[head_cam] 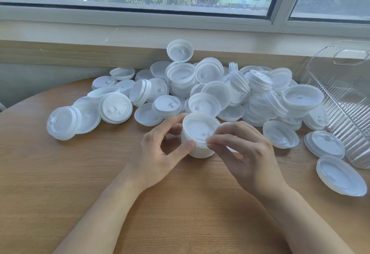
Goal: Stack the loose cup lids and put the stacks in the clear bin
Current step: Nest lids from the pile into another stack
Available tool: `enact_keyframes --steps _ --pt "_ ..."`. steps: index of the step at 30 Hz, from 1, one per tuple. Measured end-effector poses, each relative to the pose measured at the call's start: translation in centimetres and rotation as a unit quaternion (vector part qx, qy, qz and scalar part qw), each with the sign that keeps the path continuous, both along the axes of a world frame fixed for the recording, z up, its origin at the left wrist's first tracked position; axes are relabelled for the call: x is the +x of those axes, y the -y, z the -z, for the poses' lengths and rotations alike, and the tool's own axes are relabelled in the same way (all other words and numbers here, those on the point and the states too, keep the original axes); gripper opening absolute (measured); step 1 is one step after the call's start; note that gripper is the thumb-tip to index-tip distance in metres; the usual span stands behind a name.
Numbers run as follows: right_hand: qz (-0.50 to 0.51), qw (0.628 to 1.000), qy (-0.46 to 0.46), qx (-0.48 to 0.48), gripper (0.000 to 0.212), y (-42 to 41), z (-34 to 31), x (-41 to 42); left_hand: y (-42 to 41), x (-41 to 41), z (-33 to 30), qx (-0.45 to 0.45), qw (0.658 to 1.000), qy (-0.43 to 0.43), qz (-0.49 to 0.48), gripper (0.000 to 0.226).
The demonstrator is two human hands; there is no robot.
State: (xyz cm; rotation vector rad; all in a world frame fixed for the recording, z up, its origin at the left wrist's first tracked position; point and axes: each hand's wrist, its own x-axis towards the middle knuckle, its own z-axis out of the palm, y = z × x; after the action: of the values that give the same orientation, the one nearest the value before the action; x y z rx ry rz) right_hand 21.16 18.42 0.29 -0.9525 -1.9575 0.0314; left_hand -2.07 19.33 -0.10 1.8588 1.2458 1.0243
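Stacking is the step in hand: a short stack of lids (200, 135) stands on the wooden table (80, 173) just in front of the big pile of loose lids (220, 89), and both hands are on it. The left hand (158, 153) curls round the stack's left side, thumb against the lower wall and fingers reaching behind, which looks like steadying. The right hand (246, 151) pinches the near rim of the top lid between thumb and forefinger, with the other fingers spread loosely above; I judge it is seating or squaring that lid onto the ones beneath. The clear bin (344, 101) sits at the right edge of the table, tipped on its side with its mouth towards the pile, and I can see no stack inside it. Most lids remain loose, some scattered singly near the bin and off to the left, so the task seems barely begun. Next, the top lid probably needs pressing down until it nests evenly, then another lid from the pile, turned the same way up, before the stack goes across to the bin.
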Motion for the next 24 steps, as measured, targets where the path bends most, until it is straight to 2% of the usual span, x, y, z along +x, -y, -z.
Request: enact_keyframes --steps 4,8,12,15,24 --pt "0.012 1.000 0.005 -0.020 0.014 0.02 0.15 0.22 -0.04 -0.24 0.17 0.003 1.000 -0.015 0.003 0.062" --pt "0.084 0.994 0.021 -0.067 0.047 0.31 -0.28 0.35 -0.08 -0.21 0.26 0.001 1.000 -0.002 0.004 0.060" --pt "0.100 0.977 0.069 -0.173 0.068 0.06 0.20 0.21 -0.06 -0.03 0.48 0.004 1.000 0.014 0.005 0.048" --pt "0.089 0.972 0.083 -0.200 0.071 -0.05 0.41 0.30 -0.09 -0.02 0.61 0.002 1.000 0.021 0.010 0.043" --pt "0.080 0.966 0.081 -0.234 0.074 -0.25 0.58 0.32 -0.33 0.00 0.75 0.019 1.000 -0.005 0.012 0.046"
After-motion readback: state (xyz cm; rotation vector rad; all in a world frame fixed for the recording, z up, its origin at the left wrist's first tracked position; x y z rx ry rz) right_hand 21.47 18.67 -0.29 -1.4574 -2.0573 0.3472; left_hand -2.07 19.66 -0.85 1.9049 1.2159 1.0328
